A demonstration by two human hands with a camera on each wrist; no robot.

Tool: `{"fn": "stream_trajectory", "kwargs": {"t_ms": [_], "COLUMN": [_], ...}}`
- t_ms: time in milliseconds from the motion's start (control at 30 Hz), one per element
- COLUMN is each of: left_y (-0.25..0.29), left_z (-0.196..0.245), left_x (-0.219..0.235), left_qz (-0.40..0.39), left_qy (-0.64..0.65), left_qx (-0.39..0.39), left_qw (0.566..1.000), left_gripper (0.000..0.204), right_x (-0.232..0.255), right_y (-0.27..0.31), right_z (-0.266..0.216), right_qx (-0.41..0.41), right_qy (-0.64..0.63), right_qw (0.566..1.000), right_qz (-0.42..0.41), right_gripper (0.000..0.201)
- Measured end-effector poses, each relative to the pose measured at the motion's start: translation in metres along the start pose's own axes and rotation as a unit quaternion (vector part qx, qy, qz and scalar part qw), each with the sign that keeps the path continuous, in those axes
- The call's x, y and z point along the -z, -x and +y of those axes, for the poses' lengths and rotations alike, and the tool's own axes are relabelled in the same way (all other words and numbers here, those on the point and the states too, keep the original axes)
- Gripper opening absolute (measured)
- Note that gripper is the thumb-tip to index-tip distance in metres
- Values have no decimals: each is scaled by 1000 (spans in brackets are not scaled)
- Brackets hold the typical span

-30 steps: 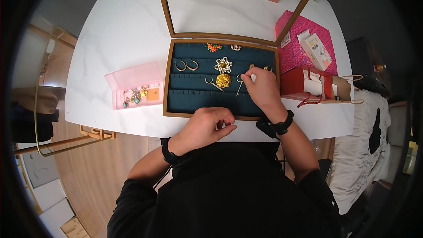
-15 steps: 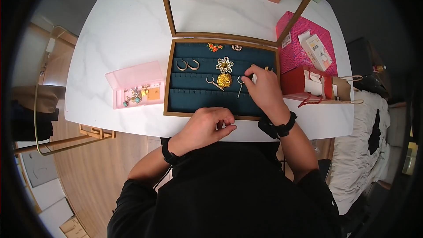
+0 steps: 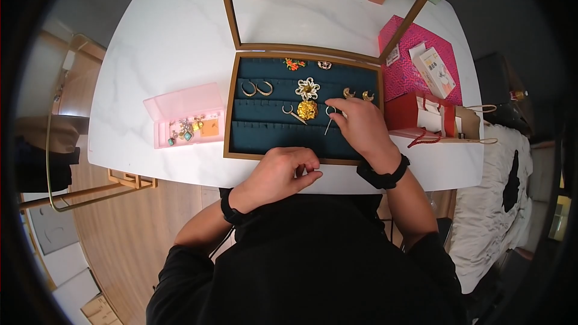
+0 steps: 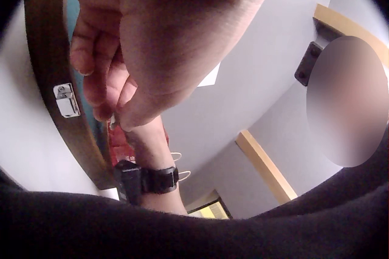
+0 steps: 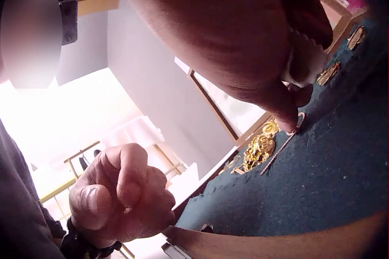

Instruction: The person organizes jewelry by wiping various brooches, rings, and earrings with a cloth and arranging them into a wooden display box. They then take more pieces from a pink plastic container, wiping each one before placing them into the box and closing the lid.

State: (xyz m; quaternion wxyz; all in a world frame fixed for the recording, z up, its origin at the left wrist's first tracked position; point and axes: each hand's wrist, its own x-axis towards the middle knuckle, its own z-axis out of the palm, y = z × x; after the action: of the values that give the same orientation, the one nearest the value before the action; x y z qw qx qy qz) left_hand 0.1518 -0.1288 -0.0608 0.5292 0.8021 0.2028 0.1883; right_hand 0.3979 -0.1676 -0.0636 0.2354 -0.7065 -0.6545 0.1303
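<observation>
My right hand (image 3: 363, 124) reaches over the dark green lining of a wooden jewelry display box (image 3: 271, 139). Its thumb and forefinger are at the small hoop of a drop earring (image 3: 328, 121), pinching it; the thin bar hangs toward the box front. In the right wrist view the fingertips overlap the top of this earring (image 5: 276, 153). A matching drop earring (image 3: 295, 115) lies left of the gold flower piece (image 3: 307, 110). My left hand (image 3: 278, 171) rests at the box's front edge, fingers loosely curled and holding nothing.
The box's glass lid (image 3: 239, 24) stands raised behind. Hoop earrings (image 3: 264, 88), a white flower piece (image 3: 307, 88) and gold earrings (image 3: 349, 92) sit in the rows. A pink case (image 3: 180, 111) with jewelry stands left; a red gift bag (image 3: 400, 115) and pink box (image 3: 390, 33) stand right.
My right hand has shifted slightly down and right, its fingers spread a little more, and the gold earrings behind it now show. My left hand stays in place.
</observation>
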Motion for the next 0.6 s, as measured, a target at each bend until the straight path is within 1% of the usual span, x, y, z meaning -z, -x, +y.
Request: {"fn": "stream_trajectory", "kwargs": {"t_ms": [167, 367, 600], "left_y": [1, 0, 0], "left_z": [-1, -3, -4], "left_x": [0, 0, -1], "left_qz": [0, -2, 0], "left_qy": [1, -2, -5], "left_qx": [1, -2, -4], "left_qw": [1000, 1000, 1000], "left_gripper": [13, 13, 13], "right_x": [6, 3, -1], "right_y": [3, 7, 1], "right_z": [-6, -1, 6], "right_qx": [-5, 6, 13], "right_qy": [-7, 25, 19], "right_qw": [1000, 1000, 1000], "right_qz": [2, -14, 10], "right_gripper": [28, 26, 24]}}
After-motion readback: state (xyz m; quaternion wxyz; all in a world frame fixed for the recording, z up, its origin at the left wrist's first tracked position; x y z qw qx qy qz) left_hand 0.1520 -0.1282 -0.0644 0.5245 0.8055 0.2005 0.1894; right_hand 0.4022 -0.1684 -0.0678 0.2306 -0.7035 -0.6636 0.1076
